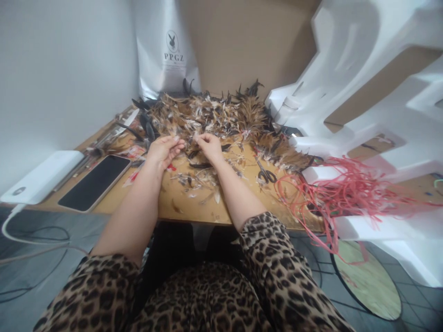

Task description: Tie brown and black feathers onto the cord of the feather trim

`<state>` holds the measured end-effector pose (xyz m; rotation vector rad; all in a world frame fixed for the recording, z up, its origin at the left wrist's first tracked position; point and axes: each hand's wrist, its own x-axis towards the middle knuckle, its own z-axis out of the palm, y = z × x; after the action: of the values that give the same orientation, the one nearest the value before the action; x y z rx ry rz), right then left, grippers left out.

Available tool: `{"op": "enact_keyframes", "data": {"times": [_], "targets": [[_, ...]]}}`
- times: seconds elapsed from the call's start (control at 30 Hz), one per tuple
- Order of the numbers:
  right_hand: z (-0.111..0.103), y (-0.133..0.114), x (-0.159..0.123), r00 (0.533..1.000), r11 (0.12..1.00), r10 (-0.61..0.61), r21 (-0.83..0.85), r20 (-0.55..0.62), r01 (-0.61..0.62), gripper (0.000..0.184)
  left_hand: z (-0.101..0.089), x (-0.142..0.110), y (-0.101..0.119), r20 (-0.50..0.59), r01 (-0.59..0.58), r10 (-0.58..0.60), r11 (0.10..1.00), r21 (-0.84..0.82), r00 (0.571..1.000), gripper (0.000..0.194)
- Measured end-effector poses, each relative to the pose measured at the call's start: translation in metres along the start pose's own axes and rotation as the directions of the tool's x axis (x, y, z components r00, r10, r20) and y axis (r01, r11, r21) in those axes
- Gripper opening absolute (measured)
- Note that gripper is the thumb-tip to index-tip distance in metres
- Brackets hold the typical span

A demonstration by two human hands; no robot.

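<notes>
At the near edge of a big heap of brown, black and white feathers (207,113), my two hands work close together. My left hand (165,151) is closed, thumb against forefinger; what sits in that pinch is too small to make out. Facing it, my right hand (210,147) pinches what looks like a small pale-based feather between thumb and forefinger. Below the hands, loose feathers (199,180) and bits of fluff lie on the tan tabletop (180,205). Dark-handled scissors (266,174) rest to the right of my right forearm.
A black-screened phone (95,182) and a white power bank (43,175) with a cable lie at left. Tangled red strings (346,189) hang over the right edge beside white foam pieces (398,235). Behind the heap stands a silver bag (169,55). A round stool (368,279) is below right.
</notes>
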<state>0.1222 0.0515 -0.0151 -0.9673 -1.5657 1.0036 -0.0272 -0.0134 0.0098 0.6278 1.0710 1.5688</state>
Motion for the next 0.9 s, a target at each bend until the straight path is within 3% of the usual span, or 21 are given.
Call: {"op": "enact_keyframes", "data": {"times": [0.07,0.17,0.37,0.47,0.67,0.9], "targets": [[-0.006,0.008,0.003,0.999,0.976,-0.036,-0.216,0.0,0.036,0.015,-0.001,0.001,0.002,-0.058,-0.025,0.023,0.999,-0.04,0.998,0.006],[-0.011,0.013,0.001,0.996,0.871,-0.041,-0.486,0.083,0.077,0.016,-0.001,0.002,0.002,-0.092,-0.042,0.036,0.997,-0.062,0.995,0.006],[-0.006,0.002,-0.011,0.978,0.608,-0.029,-0.773,0.208,0.183,0.025,-0.002,0.002,-0.001,-0.029,-0.036,0.036,0.999,-0.014,0.999,0.003],[-0.007,0.0,-0.01,0.978,0.597,-0.023,-0.782,0.209,0.181,0.022,-0.002,0.002,-0.002,-0.015,-0.031,0.031,1.0,0.005,0.999,0.003],[-0.018,0.007,0.001,0.935,0.734,-0.315,-0.581,0.165,0.35,0.02,-0.005,0.004,-0.002,0.003,-0.014,0.014,1.0,0.018,1.0,0.001],[-0.018,-0.001,-0.001,0.848,0.695,-0.493,-0.5,0.193,0.517,0.02,-0.004,0.0,-0.001,0.1,0.102,-0.107,0.993,0.053,0.989,0.003]]}}
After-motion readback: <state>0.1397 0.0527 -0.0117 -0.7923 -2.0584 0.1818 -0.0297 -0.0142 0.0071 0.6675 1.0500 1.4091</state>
